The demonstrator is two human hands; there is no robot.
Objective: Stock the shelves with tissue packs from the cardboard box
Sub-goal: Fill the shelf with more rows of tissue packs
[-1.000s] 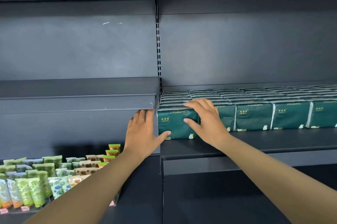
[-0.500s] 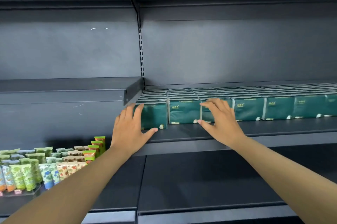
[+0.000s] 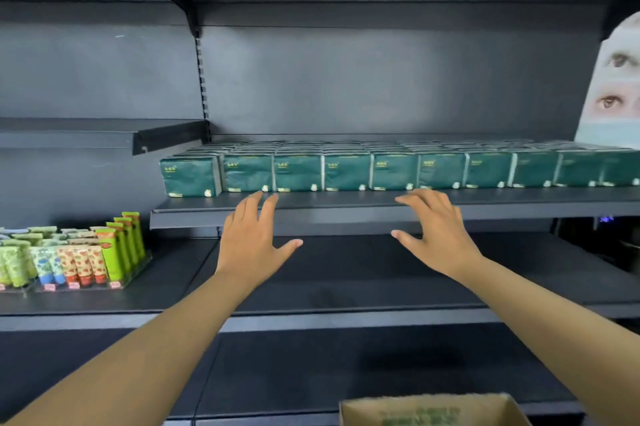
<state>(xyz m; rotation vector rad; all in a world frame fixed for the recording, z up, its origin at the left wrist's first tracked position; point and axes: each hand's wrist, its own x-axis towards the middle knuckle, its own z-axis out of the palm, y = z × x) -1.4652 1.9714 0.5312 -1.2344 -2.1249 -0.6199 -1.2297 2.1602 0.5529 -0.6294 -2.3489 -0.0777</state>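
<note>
1. We see dark green tissue packs (image 3: 346, 172): soft, glossy plastic-wrapped blocks w/ small gold print, standing in a tight front row w/ more rows behind, on the dark matte metal shelf (image 3: 346, 209) in the right bay.
2. Leftmost pack (image 3: 188, 176) sits a bit fwd of the row & slightly askew.
3. Our left hand (image 3: 252, 245) is spread flat, fingers straight, thumb out, holding nothing; fingertips just short of the shelf's front lip.
4. Our right hand (image 3: 436, 235) is likewise spread, palm down, empty, just below the packs, not touching them.
5. Brown corrugated cardboard box (image 3: 433, 410) shows at the bottom edge, top open, green print on the inner flap; contents can't be made out.
6. Lower left: glossy squeeze tubes (image 3: 69, 259), green & floral-patterned, upright in a clear plastic tray (image 3: 133, 273) on the lower shelf (image 3: 173, 294).
7. Far right: printed poster (image 3: 613, 89), partly cut off.
8. Vs 0.5 s ago: both hands were on the front packs; now they're off & pulled back below the shelf edge. View has backed away, so more of the row, the box & the poster are visible.
</note>
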